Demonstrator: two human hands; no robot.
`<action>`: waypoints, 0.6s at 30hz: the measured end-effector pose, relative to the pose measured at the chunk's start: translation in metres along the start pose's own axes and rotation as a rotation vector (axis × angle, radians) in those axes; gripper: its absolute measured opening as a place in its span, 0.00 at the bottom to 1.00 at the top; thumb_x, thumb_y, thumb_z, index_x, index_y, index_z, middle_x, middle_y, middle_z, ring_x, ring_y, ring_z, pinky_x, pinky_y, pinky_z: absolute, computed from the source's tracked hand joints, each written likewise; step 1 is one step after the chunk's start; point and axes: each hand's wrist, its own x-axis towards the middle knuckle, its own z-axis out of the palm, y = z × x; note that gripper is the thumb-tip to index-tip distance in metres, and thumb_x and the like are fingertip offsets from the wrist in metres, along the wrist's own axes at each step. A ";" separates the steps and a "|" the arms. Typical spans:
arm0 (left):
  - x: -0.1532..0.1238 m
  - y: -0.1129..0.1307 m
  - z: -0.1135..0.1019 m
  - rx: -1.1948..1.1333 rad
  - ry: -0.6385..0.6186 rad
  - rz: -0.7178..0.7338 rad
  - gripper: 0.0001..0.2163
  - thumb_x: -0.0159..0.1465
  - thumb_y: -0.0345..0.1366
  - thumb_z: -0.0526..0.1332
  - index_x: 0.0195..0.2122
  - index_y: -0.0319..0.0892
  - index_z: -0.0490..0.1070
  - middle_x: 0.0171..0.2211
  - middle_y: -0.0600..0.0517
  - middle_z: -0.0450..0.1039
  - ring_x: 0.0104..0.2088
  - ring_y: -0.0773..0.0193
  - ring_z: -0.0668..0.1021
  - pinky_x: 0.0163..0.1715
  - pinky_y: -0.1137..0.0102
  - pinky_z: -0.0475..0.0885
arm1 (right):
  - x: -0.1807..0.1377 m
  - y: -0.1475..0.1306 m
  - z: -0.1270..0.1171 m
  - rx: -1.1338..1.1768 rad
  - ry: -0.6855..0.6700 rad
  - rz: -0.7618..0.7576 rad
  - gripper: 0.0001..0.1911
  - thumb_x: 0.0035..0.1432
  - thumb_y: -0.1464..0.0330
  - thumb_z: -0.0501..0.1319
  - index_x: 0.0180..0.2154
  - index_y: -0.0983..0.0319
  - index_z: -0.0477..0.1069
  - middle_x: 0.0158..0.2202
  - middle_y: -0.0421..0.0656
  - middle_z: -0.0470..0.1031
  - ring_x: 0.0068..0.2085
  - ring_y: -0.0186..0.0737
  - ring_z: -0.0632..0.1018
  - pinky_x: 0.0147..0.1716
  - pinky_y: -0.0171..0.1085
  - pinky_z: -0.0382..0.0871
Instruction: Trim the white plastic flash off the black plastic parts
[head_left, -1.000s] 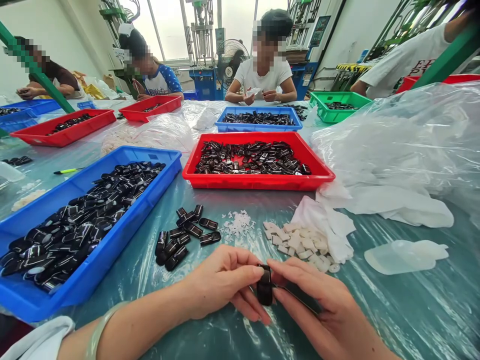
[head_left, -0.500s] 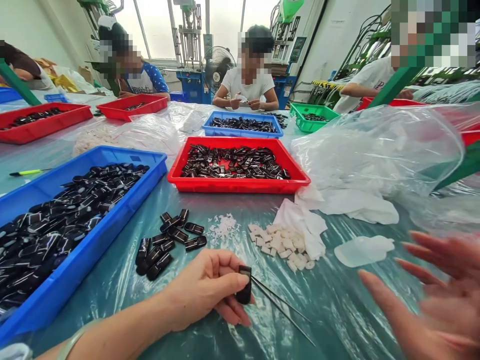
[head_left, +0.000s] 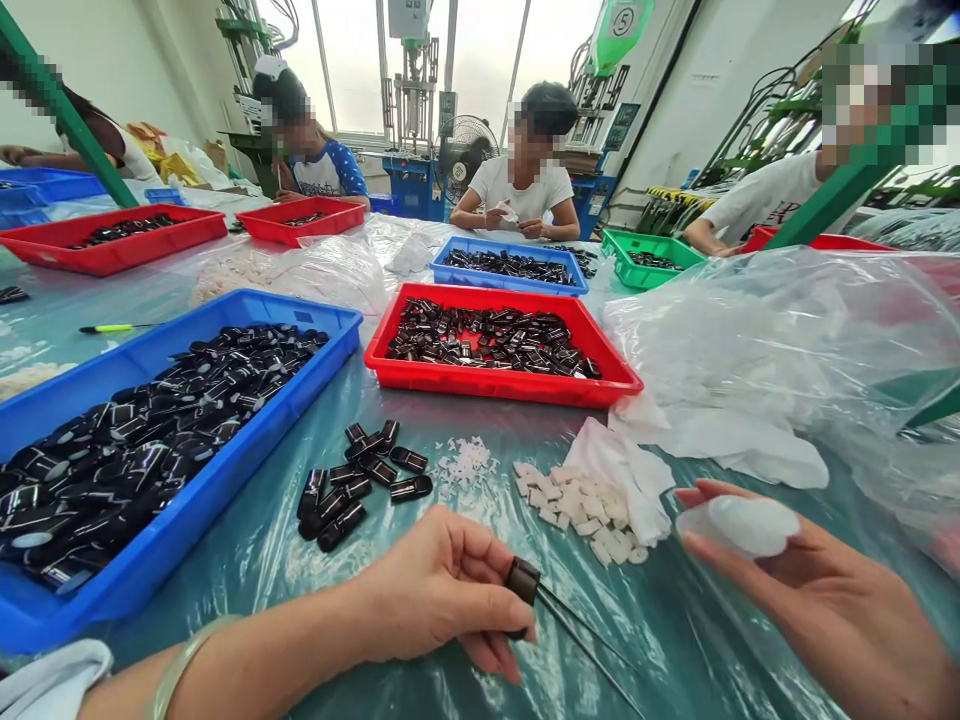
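Green-sheeted table (head_left: 480, 415) spreads under both hands and runs on ahead of them to seated co-workers (head_left: 519, 190). Left of the left hand (head_left: 427, 590), a long blue tray (head_left: 225, 490) of black pieces (head_left: 172, 420) bounds that side; ahead of both hands stands a red tray (head_left: 495, 382), and clear plastic (head_left: 765, 330) crowds the space beyond the right hand (head_left: 840, 590). Sideways room lies between the hands. Right fingers grip a translucent bottle (head_left: 739, 525); left fingers pinch one dark piece (head_left: 523, 580), two thin metal rods (head_left: 592, 658) slanting from it toward the right hand. Ahead, between the hands, sit cream chips (head_left: 581, 500), with white shavings (head_left: 466, 463) nearer the left. Fingers cover much of the dark piece; whether the rods enter it I cannot tell. The bottle's nozzle is indistinct, and the blue tray is cut off at the left edge.
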 end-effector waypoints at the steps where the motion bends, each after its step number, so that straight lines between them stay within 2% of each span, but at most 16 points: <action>1: 0.000 0.000 0.000 -0.002 -0.012 -0.003 0.10 0.48 0.35 0.68 0.28 0.34 0.73 0.25 0.49 0.75 0.21 0.69 0.77 0.20 0.80 0.70 | -0.001 -0.007 0.004 -0.013 0.015 -0.062 0.17 0.45 0.62 0.68 0.40 0.55 0.74 0.39 0.42 0.79 0.40 0.42 0.79 0.32 0.27 0.73; 3: -0.002 0.000 0.000 -0.007 -0.030 -0.004 0.09 0.48 0.34 0.67 0.27 0.34 0.74 0.24 0.50 0.74 0.20 0.70 0.77 0.19 0.80 0.70 | -0.001 -0.025 0.016 -0.036 0.015 -0.212 0.18 0.45 0.61 0.68 0.41 0.54 0.73 0.41 0.42 0.78 0.41 0.42 0.78 0.37 0.31 0.74; 5: -0.003 0.002 0.000 -0.008 -0.037 0.000 0.08 0.49 0.33 0.67 0.27 0.34 0.74 0.24 0.51 0.74 0.20 0.71 0.76 0.19 0.81 0.69 | 0.001 -0.044 0.030 -0.166 -0.024 -0.528 0.17 0.55 0.66 0.60 0.47 0.56 0.69 0.43 0.44 0.75 0.42 0.40 0.77 0.39 0.34 0.74; 8: -0.005 0.004 0.000 -0.014 -0.046 -0.001 0.07 0.50 0.33 0.66 0.28 0.34 0.75 0.23 0.52 0.74 0.20 0.72 0.76 0.19 0.81 0.69 | 0.004 -0.065 0.046 -0.278 -0.045 -0.761 0.17 0.58 0.74 0.53 0.49 0.58 0.66 0.42 0.45 0.72 0.43 0.38 0.75 0.36 0.34 0.73; 14: -0.005 0.001 -0.001 -0.010 -0.080 -0.018 0.06 0.50 0.32 0.65 0.26 0.34 0.75 0.22 0.52 0.73 0.18 0.73 0.74 0.18 0.81 0.69 | 0.005 -0.069 0.054 -0.404 -0.050 -0.877 0.21 0.56 0.79 0.50 0.51 0.62 0.65 0.43 0.48 0.69 0.46 0.41 0.70 0.41 0.38 0.70; 18: -0.004 -0.001 -0.001 -0.015 -0.070 -0.032 0.07 0.49 0.34 0.66 0.26 0.35 0.75 0.22 0.52 0.74 0.18 0.72 0.75 0.18 0.80 0.69 | 0.000 -0.067 0.054 -0.437 -0.022 -0.891 0.23 0.55 0.82 0.48 0.49 0.60 0.66 0.43 0.46 0.71 0.47 0.41 0.70 0.43 0.41 0.68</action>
